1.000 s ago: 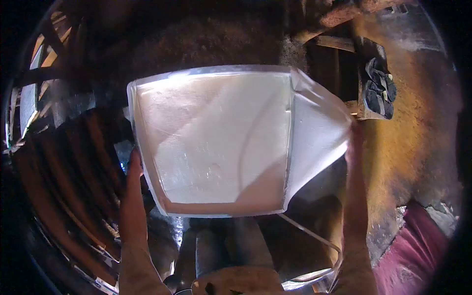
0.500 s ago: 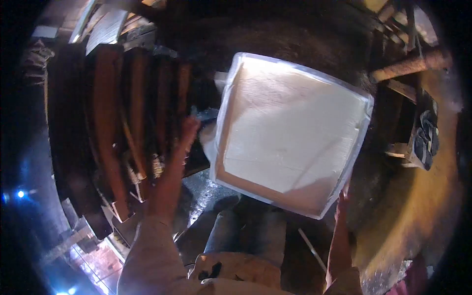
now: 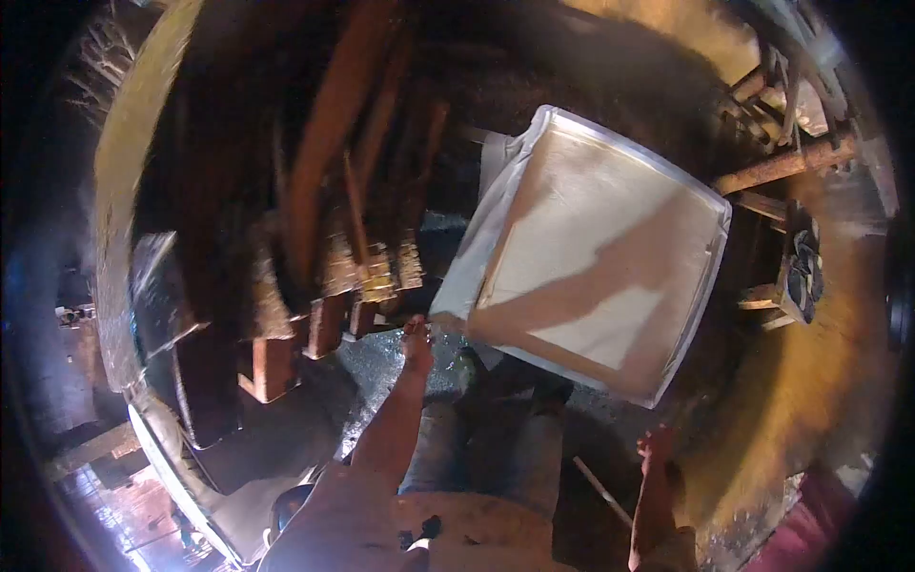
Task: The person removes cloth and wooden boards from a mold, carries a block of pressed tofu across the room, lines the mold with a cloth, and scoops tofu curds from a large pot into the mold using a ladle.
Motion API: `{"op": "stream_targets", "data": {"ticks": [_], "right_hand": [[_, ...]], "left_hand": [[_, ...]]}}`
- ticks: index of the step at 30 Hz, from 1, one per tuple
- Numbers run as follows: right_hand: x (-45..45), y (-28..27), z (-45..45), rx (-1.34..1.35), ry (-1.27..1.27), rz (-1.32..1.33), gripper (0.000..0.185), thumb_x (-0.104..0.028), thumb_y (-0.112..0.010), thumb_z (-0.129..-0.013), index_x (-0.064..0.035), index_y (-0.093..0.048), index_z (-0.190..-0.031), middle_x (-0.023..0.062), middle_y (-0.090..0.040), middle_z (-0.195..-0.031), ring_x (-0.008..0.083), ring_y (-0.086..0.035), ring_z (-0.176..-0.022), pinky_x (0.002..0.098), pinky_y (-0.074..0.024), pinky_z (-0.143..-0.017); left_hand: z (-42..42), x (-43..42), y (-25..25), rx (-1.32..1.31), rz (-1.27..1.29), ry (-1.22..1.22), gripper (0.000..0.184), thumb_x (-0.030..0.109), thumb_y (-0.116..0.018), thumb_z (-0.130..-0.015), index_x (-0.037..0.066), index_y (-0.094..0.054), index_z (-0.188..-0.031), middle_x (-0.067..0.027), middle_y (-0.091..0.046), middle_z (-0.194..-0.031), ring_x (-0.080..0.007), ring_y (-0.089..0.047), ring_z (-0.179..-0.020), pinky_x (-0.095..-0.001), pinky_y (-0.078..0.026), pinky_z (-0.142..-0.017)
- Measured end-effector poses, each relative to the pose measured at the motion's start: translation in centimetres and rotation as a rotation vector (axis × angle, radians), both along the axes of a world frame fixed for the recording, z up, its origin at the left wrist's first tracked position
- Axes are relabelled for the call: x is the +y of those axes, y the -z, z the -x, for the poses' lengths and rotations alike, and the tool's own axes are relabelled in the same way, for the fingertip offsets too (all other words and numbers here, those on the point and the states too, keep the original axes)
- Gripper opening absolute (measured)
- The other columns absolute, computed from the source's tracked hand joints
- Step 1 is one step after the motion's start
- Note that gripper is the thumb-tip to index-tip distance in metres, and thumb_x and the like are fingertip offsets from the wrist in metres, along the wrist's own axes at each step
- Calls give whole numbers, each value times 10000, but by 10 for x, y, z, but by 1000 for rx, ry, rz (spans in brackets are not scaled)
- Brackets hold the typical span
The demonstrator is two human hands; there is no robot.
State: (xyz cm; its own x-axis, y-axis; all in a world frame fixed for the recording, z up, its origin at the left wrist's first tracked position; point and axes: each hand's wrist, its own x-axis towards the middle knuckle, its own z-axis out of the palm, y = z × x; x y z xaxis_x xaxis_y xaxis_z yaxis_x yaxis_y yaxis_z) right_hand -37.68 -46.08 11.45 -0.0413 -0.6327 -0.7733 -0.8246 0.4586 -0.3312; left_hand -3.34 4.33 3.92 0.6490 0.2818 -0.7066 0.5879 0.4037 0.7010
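A square frame or shallow tray with a pale, smooth filling lies tilted right of centre, white cloth wrapped over its rim. On its left side the white cloth stretches out to a point at my left hand, whose fingers are closed on its corner. My right hand is below the frame's lower right corner, apart from it, fingers spread and holding nothing. A shadow falls across the pale filling.
Stacked dark wooden beams stand at the left. A box with dark footwear is at the right, below a wooden pole. Maroon cloth lies lower right. A thin stick is between my legs and right hand.
My right hand has let go of the cloth and moved off the frame. My left hand has moved to the cloth and pulled it out leftward. The view has turned, with more beams showing.
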Motion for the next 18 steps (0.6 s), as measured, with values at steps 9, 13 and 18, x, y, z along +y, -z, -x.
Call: {"op": "stream_targets", "data": {"ticks": [9, 13, 18], "right_hand": [[176, -62, 68, -166, -123, -139, 375, -163, -526, -822, -128, -428, -1183, 56, -542, -899, 158, -555, -566, 288, -468, -477], [200, -114, 33, -176, -111, -256, 370, -152, -557, -805, -116, -451, -1158, 54, -528, -953, 153, -567, -600, 267, -477, -495], [201, -123, 33, -273, -139, -125, 361, -153, -573, -800, -99, -470, -1142, 68, -551, -981, 153, -589, -633, 278, -493, -518]], "left_hand": [[-1, 174, -35, 216, -1379, 898, 405, 131, -654, -610, 20, -579, -992, -129, -551, -1056, -317, -489, -1039, -437, -383, -891], [-10, 230, -38, 177, -1060, 1796, 351, 140, -638, -625, 29, -595, -955, -134, -570, -1002, -314, -522, -970, -434, -412, -836], [-1, 260, -36, 69, -1083, 2260, 287, 151, -617, -645, 42, -616, -910, -141, -595, -934, -312, -563, -883, -431, -448, -768]]}}
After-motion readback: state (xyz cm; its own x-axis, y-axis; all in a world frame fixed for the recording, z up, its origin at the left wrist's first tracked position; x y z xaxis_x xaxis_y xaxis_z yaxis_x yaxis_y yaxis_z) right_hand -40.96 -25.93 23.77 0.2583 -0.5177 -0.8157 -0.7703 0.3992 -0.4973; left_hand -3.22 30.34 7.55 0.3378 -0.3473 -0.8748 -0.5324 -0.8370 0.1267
